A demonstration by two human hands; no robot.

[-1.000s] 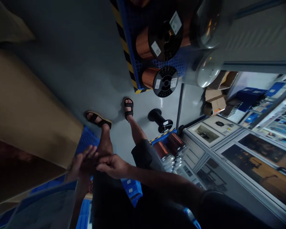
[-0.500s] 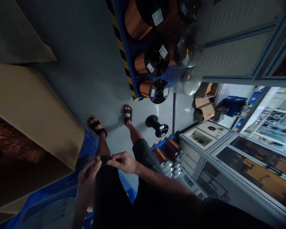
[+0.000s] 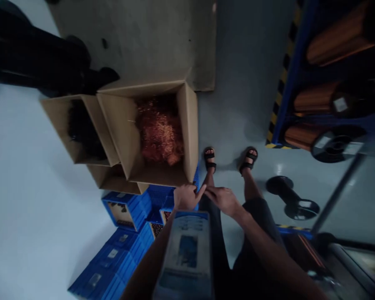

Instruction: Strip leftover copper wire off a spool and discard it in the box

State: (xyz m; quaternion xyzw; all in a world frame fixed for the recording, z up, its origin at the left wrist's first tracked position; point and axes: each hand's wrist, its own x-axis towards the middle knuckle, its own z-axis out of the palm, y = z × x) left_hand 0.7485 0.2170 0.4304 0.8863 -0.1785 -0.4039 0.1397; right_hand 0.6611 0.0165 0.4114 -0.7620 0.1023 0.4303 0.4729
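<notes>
I see my left hand [image 3: 186, 196] curled loosely and my right hand [image 3: 223, 199] half open, fingertips meeting, holding nothing, beside the cardboard box [image 3: 189, 125] of tangled copper wire [image 3: 161, 131].

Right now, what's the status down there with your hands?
Hands together, fingertips touching: left hand, right hand. Nothing visibly held. Open cardboard box of copper wire scrap just ahead.

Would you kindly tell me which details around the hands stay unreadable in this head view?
- Whatever the left hand and right hand pinch: too small and dim.
- Labels on the blue bins: blurred.
- Dark contents of the smaller cardboard box: shadowed.
- Copper wire spools: smeared, cut by the right edge.
</notes>
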